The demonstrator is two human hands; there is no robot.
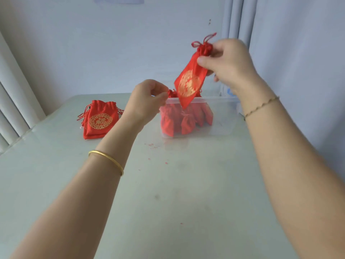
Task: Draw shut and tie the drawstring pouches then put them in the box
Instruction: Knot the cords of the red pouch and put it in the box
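A tied pouch is pinched in the right hand, the box part-filled below it; an untied stack is left beyond the left hand, whose grip cannot be told.

Pale glossy table: near half bare except tiny red specks, with a wide lane between the forearms. Clear rectangular plastic box sits mid-far. Tied red pouches pack its left and middle; its right end is free. Red satin pouch with gold round print hangs from right hand across the box's near rim, partly blocking the opening. Left hand, fingers curled, crowds the box's left corner. Stack of flat red pouches lies far left, well apart from the box, with a gap between them.
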